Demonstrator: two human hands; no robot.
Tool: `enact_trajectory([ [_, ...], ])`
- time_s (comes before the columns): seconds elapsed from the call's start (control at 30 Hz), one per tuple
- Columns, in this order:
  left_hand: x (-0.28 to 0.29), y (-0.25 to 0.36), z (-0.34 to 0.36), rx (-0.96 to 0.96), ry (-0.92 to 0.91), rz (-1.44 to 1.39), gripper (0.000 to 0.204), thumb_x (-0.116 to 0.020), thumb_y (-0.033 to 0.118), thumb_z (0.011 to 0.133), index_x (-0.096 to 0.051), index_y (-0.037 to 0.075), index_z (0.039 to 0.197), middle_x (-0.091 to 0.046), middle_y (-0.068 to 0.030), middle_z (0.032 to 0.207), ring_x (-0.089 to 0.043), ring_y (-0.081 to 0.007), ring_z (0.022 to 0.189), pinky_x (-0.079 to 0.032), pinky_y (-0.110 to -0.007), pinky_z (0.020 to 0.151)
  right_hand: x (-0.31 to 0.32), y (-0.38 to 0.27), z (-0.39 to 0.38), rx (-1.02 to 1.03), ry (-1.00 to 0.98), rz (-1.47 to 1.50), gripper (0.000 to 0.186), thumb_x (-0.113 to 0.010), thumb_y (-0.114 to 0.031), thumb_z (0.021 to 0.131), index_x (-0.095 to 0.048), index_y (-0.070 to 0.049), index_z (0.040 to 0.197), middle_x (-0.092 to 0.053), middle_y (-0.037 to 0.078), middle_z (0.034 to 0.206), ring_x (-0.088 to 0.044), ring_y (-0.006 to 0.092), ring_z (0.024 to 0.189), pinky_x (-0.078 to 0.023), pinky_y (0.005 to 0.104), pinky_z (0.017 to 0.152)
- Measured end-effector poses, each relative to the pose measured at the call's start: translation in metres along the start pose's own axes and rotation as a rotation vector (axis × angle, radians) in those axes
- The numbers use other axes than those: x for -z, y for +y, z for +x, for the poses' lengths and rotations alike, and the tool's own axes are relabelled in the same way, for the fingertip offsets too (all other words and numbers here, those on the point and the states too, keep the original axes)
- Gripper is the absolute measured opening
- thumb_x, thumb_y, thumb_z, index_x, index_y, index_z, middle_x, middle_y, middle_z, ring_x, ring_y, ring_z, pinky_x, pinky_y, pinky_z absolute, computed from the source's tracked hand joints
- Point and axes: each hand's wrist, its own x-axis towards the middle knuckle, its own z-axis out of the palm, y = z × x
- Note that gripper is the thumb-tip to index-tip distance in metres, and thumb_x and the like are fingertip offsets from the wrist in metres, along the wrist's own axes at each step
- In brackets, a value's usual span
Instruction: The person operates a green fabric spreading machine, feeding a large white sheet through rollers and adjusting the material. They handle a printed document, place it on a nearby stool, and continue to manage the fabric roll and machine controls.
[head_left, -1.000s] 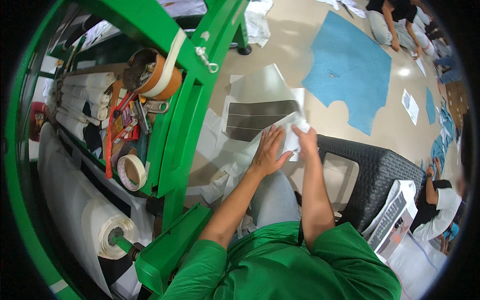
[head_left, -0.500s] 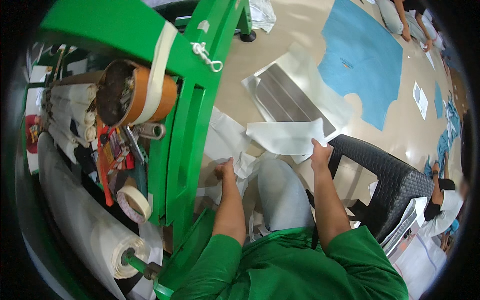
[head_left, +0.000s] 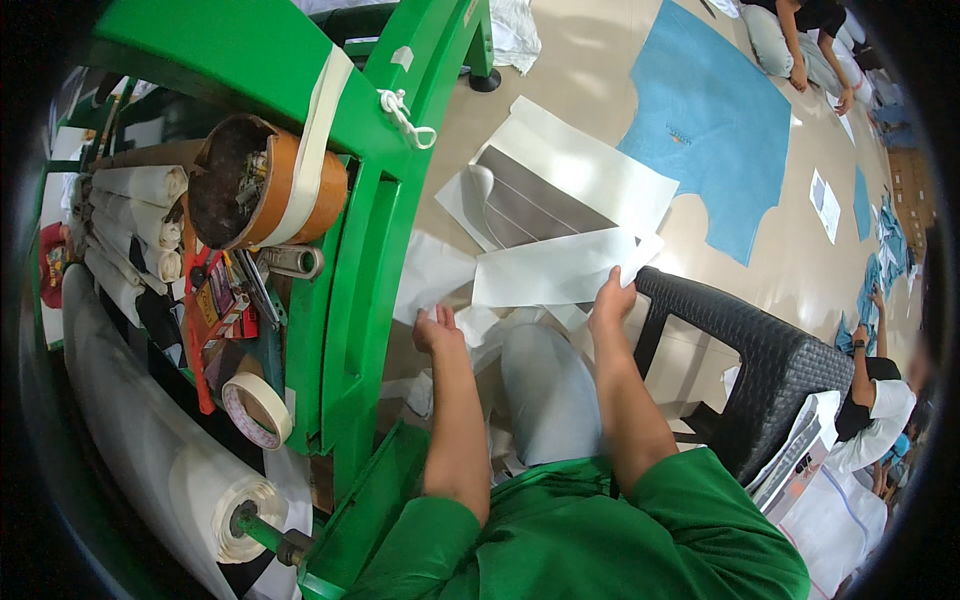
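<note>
In front of my knees lies a large white sheet (head_left: 600,165) with a grey-brown panel (head_left: 535,205) crossed by pale lines. A white strip (head_left: 555,270) stretches across its near part. My right hand (head_left: 612,300) is closed on the strip's right end, thumb on top. My left hand (head_left: 438,330) is half curled with its fingers apart, beside a loose white sheet (head_left: 435,275); nothing shows gripped in it. More crumpled white material (head_left: 480,325) lies between my left hand and my knee.
A green metal frame (head_left: 385,240) stands close on my left, bearing an orange-brown container (head_left: 325,190), a tape roll (head_left: 257,410) and tools. A large white roll (head_left: 190,480) sits below. A black woven-textured stool (head_left: 765,370) is at my right. Blue fabric (head_left: 705,120) covers the floor ahead; people work beyond.
My left hand has loosened and its fingers have spread. My right hand has shifted slightly left and nearer with the strip, and the white sheet behind lies flatter.
</note>
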Motion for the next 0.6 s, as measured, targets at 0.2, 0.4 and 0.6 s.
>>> enact_trajectory([
  [0.2, -0.03, -0.016, -0.14, 0.246, -0.621, -0.296, 0.038, -0.053, 0.012, 0.1, -0.049, -0.006, 0.134, -0.061, -0.0247, 0.13, -0.062, -0.035, 0.122, -0.056, -0.052, 0.103, -0.006, 0.023, -0.024, -0.065, -0.006, 0.062, 0.041, -0.065, -0.015, 0.095, -0.061, 0.005, 0.13, -0.07, 0.018, 0.121, -0.068, 0.0303, 0.106, -0.052, 0.0418, 0.092],
  [0.4, -0.023, -0.063, -0.18, 0.203, -0.55, 0.382, 0.026, -0.067, 0.012, 0.094, -0.057, -0.001, 0.114, -0.068, -0.017, 0.108, -0.071, -0.027, 0.095, -0.063, -0.041, 0.072, 0.012, 0.012, -0.038, -0.331, -0.612, 0.169, 0.05, -0.062, 0.001, 0.085, -0.052, -0.003, 0.134, -0.066, 0.014, 0.114, -0.068, 0.0315, 0.096, -0.057, 0.0465, 0.071],
  [0.6, 0.019, -0.074, -0.16, 0.131, -0.416, 0.648, 0.026, -0.074, 0.017, 0.09, -0.057, -0.001, 0.098, -0.063, -0.0106, 0.08, -0.066, -0.0219, 0.057, -0.051, -0.032, 0.044, 0.036, -0.01, -0.048, -0.47, -0.886, 0.155, 0.049, -0.053, -0.014, 0.093, -0.047, -0.005, 0.14, -0.059, 0.018, 0.129, -0.06, 0.0356, 0.113, -0.053, 0.0539, 0.084],
])
